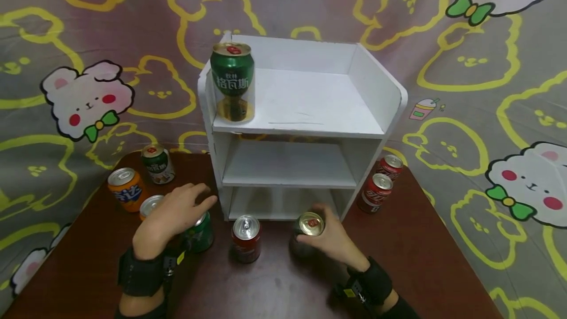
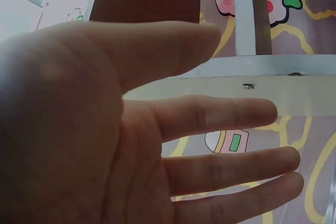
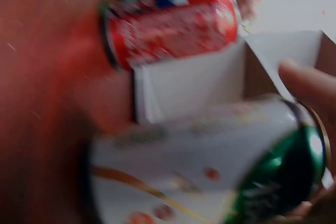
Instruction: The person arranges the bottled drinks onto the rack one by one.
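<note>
My right hand (image 1: 334,240) grips a green-and-white drink can (image 3: 210,166) round its upper part; its gold lid (image 1: 311,224) with a red tab shows between thumb and fingers. The can is upright in front of the shelf's right half. A red can (image 1: 246,240) with a silver lid stands to its left. My left hand (image 1: 179,210), fingers spread and holding nothing, is over a green can (image 1: 201,235) and partly hides it, along with a silver-lidded can (image 1: 150,205). In the left wrist view, the palm and straight fingers (image 2: 220,114) show.
A white three-level shelf (image 1: 310,92) stands at the table's back. On its top left sits a green-and-gold can (image 1: 232,75). An orange can (image 1: 128,191) and a green-and-white can (image 1: 158,165) stand at the left; two red cans (image 1: 374,193) stand right of the shelf. Patterned cloth hangs behind.
</note>
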Demonstrator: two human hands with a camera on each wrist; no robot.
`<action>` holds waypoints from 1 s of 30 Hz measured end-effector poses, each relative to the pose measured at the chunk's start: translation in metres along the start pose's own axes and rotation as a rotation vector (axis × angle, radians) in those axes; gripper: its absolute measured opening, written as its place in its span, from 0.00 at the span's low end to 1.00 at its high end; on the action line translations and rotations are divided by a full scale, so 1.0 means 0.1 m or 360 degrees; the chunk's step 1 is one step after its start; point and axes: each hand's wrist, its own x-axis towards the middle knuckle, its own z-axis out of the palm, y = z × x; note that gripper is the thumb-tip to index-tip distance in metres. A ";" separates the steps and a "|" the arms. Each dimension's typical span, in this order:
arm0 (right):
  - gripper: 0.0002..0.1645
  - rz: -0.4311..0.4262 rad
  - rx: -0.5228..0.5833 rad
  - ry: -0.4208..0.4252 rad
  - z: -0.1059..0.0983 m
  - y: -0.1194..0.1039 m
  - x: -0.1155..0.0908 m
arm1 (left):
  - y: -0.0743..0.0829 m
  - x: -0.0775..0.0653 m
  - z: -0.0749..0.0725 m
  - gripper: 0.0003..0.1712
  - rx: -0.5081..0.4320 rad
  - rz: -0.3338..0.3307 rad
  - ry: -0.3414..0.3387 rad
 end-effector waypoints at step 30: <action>0.45 -0.0176 -0.0079 0.0323 0.26 0.23 0.02 | -0.02 -0.04 -0.06 0.28 -0.0001 0.0004 0.0037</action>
